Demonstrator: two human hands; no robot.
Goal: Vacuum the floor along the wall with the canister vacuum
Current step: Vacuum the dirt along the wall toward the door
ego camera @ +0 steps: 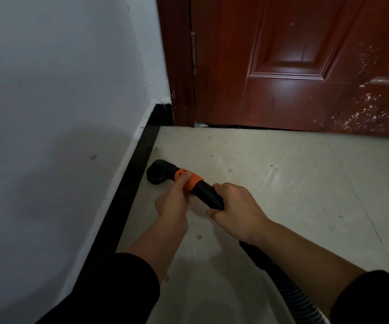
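A: Left hand (173, 202): fingers curled round the orange collar (190, 181), thumb on top. Right hand (235, 213) grips the black tube (208, 195) just behind it.
B: Nozzle?
A: The nozzle (159, 171) sits just ahead of the left fingers, low on the floor (282, 183), close beside the black baseboard (128, 195).
B: Surroundings?
A: White wall (60, 90) left; red-brown door (305, 66) closing off the corner ahead. Ribbed hose (282, 281) runs under the right forearm. Small crumb (198, 236) between the forearms.
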